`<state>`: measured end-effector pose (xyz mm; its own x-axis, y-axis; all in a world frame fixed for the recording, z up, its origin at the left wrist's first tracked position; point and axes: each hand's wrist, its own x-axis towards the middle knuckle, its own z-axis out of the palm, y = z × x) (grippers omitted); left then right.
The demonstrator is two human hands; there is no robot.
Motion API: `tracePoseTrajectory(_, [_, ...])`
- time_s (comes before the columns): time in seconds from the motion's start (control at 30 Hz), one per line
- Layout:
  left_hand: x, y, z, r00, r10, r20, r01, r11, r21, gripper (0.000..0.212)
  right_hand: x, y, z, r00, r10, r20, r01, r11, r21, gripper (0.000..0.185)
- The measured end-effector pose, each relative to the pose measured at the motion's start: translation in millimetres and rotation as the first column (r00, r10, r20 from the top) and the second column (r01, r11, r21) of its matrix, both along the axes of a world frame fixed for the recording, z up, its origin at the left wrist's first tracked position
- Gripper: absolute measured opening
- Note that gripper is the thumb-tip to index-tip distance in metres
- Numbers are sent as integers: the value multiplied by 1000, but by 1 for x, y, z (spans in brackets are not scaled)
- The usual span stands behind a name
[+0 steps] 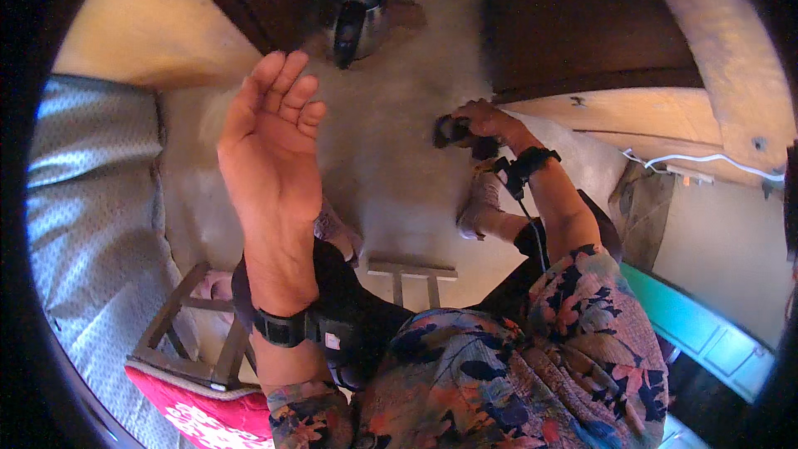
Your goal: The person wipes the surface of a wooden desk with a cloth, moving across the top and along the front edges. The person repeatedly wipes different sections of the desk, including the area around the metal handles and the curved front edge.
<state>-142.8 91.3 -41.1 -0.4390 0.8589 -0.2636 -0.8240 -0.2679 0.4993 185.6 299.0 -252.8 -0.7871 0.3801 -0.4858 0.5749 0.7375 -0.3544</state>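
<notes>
My left hand (274, 131) is raised in front of me, palm turned up, with the fingers a little curled and nothing in it. A dark strap (283, 328) goes round that wrist. Lower down and to the right, my right hand (489, 121) is closed on a black object (452, 131) just above the floor, near my right foot (481, 206). Blur and the hand's own cover keep me from telling what the object is. On my right wrist sits a black band (530, 163) with a small device and a cord.
An electric kettle (361, 15) with a black lid and handle stands on the floor (411, 100) ahead. Dark brown furniture (580, 19) rises at the right. Beside me at lower left is a wooden-framed seat with a red cushion (199, 408). A white cable (711, 157) runs at right.
</notes>
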Motion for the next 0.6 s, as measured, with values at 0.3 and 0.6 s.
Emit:
tracePoseTrajectory(0.3, [19, 14, 4, 998, -55, -41, 50, 992, -113, 34, -23, -69, 171, 842, -378, -386, 408, 913, -3, 31])
tracePoseTrajectory(0.6, [13, 13, 0, 998, -52, -32, 46, 987, -155, 35, 88, -97, 274, 68, -113, -991, 967, 250, 38, 39])
